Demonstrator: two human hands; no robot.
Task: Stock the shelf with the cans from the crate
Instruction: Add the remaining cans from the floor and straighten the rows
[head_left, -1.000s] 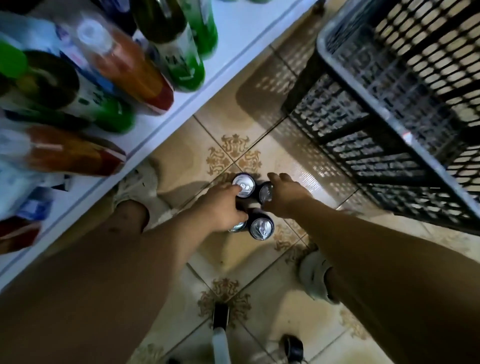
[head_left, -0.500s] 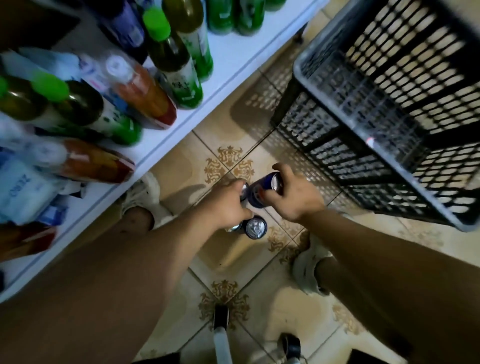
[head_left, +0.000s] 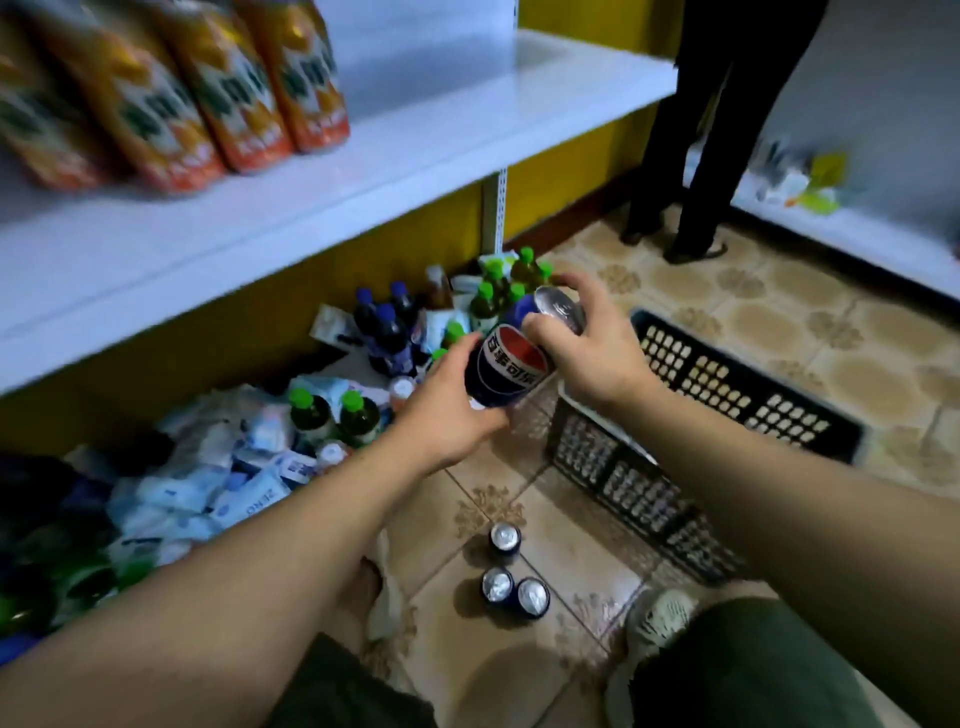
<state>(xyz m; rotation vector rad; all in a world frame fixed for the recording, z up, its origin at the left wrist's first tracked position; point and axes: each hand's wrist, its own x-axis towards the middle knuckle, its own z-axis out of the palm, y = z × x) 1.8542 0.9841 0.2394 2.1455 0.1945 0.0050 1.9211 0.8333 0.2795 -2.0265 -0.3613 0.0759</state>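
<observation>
A blue cola can (head_left: 511, 364) with a red, white and blue logo is lifted at chest height, tilted with its silver top to the upper right. My left hand (head_left: 447, 410) grips its base and lower side. My right hand (head_left: 587, 345) grips its upper end, fingers around the rim. Three more blue cans (head_left: 511, 574) stand upright on the tiled floor below, between my legs. The black plastic crate (head_left: 737, 395) sits on the floor just right of my hands. The white upper shelf (head_left: 332, 171) runs across the left, with bare room right of the orange bottles.
Orange drink bottles (head_left: 197, 88) stand on the upper shelf at left. The bottom shelf holds green-capped bottles (head_left: 332, 415), purple bottles (head_left: 384, 332) and blue-white packets (head_left: 208, 483). A person in dark trousers (head_left: 711, 130) stands at the far right near another white shelf.
Both hands lifted one can from the floor cluster up to chest height. My view swung up from the floor to the shelves; three cans stay on the tiles.
</observation>
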